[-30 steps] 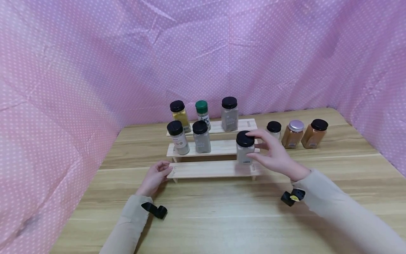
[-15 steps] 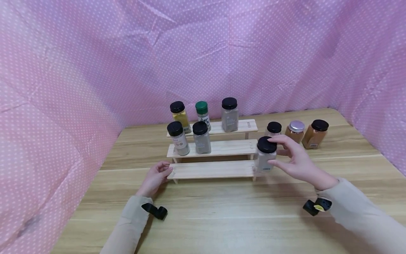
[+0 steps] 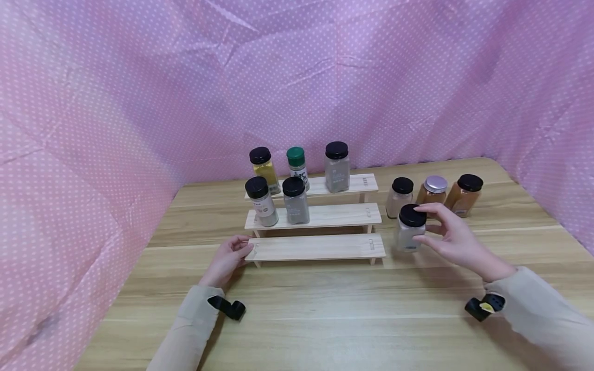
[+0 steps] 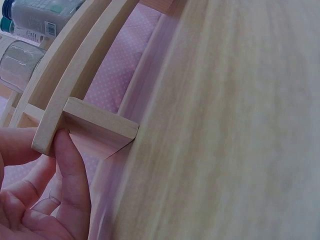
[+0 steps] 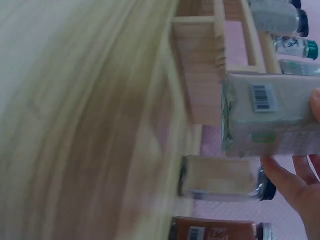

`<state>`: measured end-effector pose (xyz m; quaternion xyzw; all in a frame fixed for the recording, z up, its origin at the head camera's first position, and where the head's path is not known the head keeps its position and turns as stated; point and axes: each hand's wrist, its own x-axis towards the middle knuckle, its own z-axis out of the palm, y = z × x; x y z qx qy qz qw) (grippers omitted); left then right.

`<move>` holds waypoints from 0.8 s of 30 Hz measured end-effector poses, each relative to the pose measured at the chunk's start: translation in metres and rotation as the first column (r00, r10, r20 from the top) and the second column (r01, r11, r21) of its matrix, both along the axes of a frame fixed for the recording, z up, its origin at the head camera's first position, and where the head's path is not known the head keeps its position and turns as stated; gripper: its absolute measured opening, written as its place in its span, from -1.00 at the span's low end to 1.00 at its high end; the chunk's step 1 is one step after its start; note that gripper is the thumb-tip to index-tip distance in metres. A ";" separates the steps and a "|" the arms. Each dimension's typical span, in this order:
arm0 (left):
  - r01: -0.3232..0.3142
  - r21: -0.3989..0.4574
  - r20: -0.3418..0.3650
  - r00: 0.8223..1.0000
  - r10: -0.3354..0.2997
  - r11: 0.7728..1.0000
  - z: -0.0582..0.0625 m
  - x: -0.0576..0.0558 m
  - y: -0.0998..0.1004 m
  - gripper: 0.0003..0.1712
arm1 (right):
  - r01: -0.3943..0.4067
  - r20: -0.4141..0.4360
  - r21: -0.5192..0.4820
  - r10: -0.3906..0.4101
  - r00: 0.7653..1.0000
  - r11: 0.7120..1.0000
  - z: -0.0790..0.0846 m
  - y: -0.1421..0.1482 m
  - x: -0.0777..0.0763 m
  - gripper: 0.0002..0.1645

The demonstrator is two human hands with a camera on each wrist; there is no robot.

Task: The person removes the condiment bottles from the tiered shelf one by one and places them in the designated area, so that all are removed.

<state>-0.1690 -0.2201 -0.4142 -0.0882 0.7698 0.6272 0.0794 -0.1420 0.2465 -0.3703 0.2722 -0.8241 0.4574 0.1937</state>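
Observation:
My right hand (image 3: 457,246) pinches a square spice jar (image 3: 408,239) with a black lid and pale grey contents, upright, just right of the three-tier wooden rack (image 3: 315,248). In the right wrist view the jar (image 5: 270,117) appears raised off the table. At the left end of the lowest tier, my left hand (image 3: 226,258) pinches the board between thumb and fingers; the left wrist view shows the board's end (image 4: 47,130) in that grip. A white-labelled jar (image 3: 264,207) and a grey jar (image 3: 297,207) stand on the middle tier.
The top tier carries a yellow jar (image 3: 266,172), a green-capped jar (image 3: 298,167) and a grey jar (image 3: 336,170). Right of the rack stand a pale jar (image 3: 398,201), a silver-lidded jar (image 3: 433,191) and an orange-brown jar (image 3: 464,198). A pink dotted cloth (image 3: 297,77) hangs behind.
My right hand has carried the black-lidded jar rightward from the right end of the lowest tier to beside the rack. The left hand stays at the rack's left end.

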 end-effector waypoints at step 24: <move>-0.005 0.023 0.004 1.000 0.005 1.000 0.000 0.000 0.000 -0.72 | 0.002 0.078 0.033 -0.004 0.997 0.999 -0.026 0.009 -0.014 -0.32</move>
